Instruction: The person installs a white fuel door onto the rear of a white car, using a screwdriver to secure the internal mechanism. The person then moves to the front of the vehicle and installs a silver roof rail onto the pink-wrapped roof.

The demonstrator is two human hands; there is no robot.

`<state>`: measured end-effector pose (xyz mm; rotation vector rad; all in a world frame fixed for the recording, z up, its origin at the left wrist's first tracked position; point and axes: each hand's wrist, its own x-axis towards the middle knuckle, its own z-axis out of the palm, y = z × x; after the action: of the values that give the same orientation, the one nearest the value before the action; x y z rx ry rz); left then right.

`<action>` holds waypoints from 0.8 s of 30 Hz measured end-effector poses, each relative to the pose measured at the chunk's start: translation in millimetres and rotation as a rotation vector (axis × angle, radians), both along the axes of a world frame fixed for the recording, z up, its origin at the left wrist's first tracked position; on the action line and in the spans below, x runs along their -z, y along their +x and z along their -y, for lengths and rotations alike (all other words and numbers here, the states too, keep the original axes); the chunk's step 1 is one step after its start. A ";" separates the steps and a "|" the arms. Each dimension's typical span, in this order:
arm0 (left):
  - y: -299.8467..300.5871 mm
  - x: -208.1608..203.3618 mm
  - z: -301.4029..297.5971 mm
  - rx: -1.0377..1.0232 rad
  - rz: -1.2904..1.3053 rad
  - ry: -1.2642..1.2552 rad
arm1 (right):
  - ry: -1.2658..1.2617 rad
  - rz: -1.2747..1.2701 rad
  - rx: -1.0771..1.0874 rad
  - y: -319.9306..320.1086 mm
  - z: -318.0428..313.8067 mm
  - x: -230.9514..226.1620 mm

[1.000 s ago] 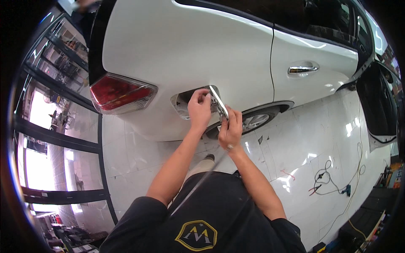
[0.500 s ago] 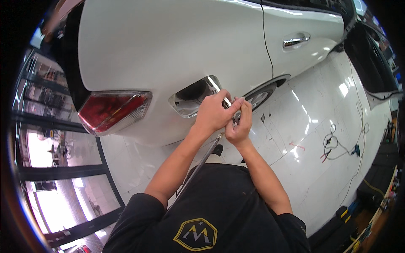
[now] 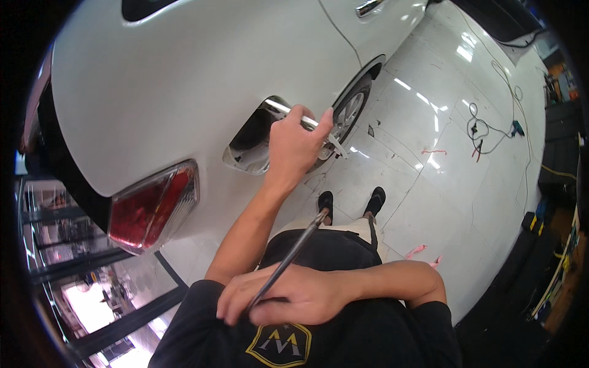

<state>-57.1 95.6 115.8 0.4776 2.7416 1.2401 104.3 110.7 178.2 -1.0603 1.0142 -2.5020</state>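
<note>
A white car's rear side stands in front of me. My left hand point(image 3: 294, 144) reaches to a mirror-bright recess point(image 3: 251, 138) in its body, fingers and thumb round a narrow silver-white bar point(image 3: 336, 146) at the recess's right edge. Whether that bar is a flap seen edge-on I cannot tell. Across my belly, my right hand point(image 3: 294, 294) lies with curled fingers round the lower part of a slim dark metal rod point(image 3: 293, 250). The rod slants up and away, its tip close above my trousers. Its lowest end is hidden at my fingers.
Left of the recess is a red tail light point(image 3: 153, 205); a wheel point(image 3: 353, 110) lies to its right. A cable with a clamp point(image 3: 477, 150) and pink scraps point(image 3: 416, 251) lie on the glossy tiled floor. Dark cases point(image 3: 521, 257) line the right side.
My right hand has left the bar and come back to my belly, onto the rod. My left hand stays on the bar. The view has turned, shifting the car up and left.
</note>
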 end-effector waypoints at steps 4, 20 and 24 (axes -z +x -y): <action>-5.2 -9.9 2.4 0.065 0.018 -0.083 | 0.023 0.241 0.035 -5.7 -0.4 -11.8; -4.8 6.5 5.7 0.048 -0.130 -0.042 | -0.381 1.028 0.950 52.2 -135.6 34.9; -3.6 -0.6 2.5 0.015 -0.039 0.007 | 0.170 0.763 0.691 55.8 -57.9 30.0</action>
<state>-60.7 93.1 116.3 0.5278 2.7610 1.2497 160.1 168.6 148.2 0.3881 1.4228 -2.8239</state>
